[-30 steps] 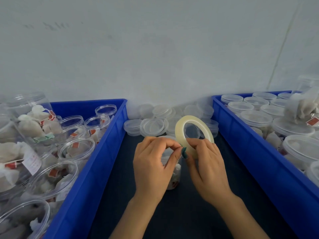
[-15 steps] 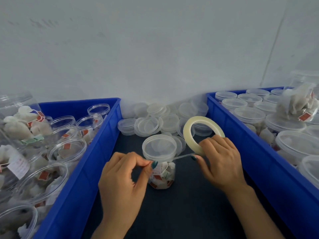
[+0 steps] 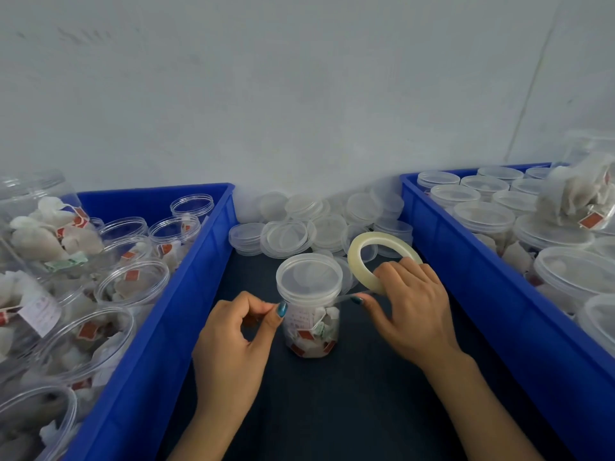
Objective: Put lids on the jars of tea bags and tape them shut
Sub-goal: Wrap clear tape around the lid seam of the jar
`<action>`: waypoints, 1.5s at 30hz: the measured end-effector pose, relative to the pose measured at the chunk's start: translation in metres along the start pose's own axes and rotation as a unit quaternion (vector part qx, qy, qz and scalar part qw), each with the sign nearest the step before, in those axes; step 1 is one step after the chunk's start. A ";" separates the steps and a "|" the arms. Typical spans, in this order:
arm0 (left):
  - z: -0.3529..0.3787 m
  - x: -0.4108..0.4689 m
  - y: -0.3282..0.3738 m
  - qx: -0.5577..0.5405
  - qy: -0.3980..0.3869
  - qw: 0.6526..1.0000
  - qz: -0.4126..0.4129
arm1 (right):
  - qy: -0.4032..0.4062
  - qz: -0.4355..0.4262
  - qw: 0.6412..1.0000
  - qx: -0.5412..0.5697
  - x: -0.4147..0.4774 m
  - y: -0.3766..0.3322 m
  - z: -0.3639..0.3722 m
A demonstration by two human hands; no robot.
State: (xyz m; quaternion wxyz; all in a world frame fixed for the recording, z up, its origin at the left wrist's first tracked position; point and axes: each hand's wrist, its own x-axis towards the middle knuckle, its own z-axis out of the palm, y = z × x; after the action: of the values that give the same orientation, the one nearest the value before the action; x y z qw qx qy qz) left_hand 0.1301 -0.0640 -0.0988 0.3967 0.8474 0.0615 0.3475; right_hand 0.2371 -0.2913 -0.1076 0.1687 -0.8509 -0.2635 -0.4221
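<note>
A clear jar of tea bags (image 3: 311,331) stands upright on the dark table between two blue bins, with a clear lid (image 3: 308,276) on top. My right hand (image 3: 411,306) grips a roll of clear tape (image 3: 367,257) just right of the lid. A pulled strip of tape (image 3: 352,296) runs from the roll along the front of the lid's rim towards my left hand (image 3: 238,334), which pinches its free end between thumb and forefinger at the jar's left side.
The left blue bin (image 3: 186,294) holds several open jars of tea bags (image 3: 133,281). The right blue bin (image 3: 472,277) holds several lidded jars (image 3: 484,217). A pile of loose clear lids (image 3: 299,227) lies against the wall behind the jar.
My hands have drawn apart, pulling a strip of tape off the roll. The strip now lies across the front of the lid's rim, with the left hand closer to the jar than half a second ago.
</note>
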 end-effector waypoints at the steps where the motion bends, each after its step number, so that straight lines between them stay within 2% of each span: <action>1: 0.001 0.001 -0.001 0.005 -0.003 1.000 -0.001 | -0.001 0.003 1.000 0.003 0.000 -0.001 0.000; 4: 0.006 0.005 -0.004 0.015 -0.012 1.000 0.002 | -0.002 0.010 1.000 0.010 0.000 -0.003 0.001; 8: 0.009 0.011 -0.010 -0.080 -0.036 0.996 -0.023 | -0.015 0.024 0.999 0.015 0.002 -0.006 0.002; 12: 0.014 0.018 -0.010 -0.151 -0.166 0.975 0.001 | -0.025 0.031 0.999 0.016 0.003 -0.009 0.001; 14: 0.021 0.022 -0.009 -0.163 -0.196 0.967 0.004 | -0.028 0.031 0.999 0.017 0.003 -0.009 0.000; 21: 0.029 0.044 -0.029 -0.243 -0.196 0.950 -0.021 | -0.033 0.033 0.998 0.032 0.004 -0.010 -0.002; 23: 0.032 0.049 -0.033 -0.237 -0.205 0.949 -0.032 | -0.035 0.031 0.998 0.035 0.004 -0.012 -0.002; 26: 0.030 0.049 -0.029 -0.284 -0.213 0.931 -0.081 | -0.046 0.033 0.998 0.039 0.004 -0.014 -0.002; 28: 0.027 0.048 -0.021 -0.327 -0.191 0.919 -0.111 | -0.048 0.038 0.997 0.036 0.005 -0.016 -0.003; 30: 0.022 0.052 -0.006 -0.259 -0.166 0.948 -0.081 | -0.045 0.042 0.997 0.036 0.006 -0.017 -0.003; 32: 0.018 0.056 0.015 -0.059 -0.189 0.980 0.014 | -0.046 0.043 0.997 0.045 0.007 -0.019 -0.004; 34: 0.022 0.056 0.035 0.173 -0.184 0.961 0.110 | -0.055 0.044 0.996 0.053 0.007 -0.020 -0.005; 36: 0.031 0.054 0.050 0.275 -0.195 0.932 0.135 | -0.065 0.046 0.995 0.061 0.006 -0.019 -0.008; 41: 0.036 0.057 0.043 0.234 -0.234 0.935 0.129 | -0.087 0.033 0.993 0.074 0.005 -0.013 -0.013; 45: 0.025 0.062 0.034 0.171 -0.270 0.938 0.132 | -0.074 0.007 0.997 0.022 0.005 -0.004 -0.018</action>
State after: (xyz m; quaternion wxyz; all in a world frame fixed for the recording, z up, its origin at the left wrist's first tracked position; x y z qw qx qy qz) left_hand 0.1866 -0.0799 -0.0521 0.1983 0.9648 -0.1018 0.1394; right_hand 0.2258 -0.2954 -0.0929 0.1701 -0.8777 -0.2789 -0.3507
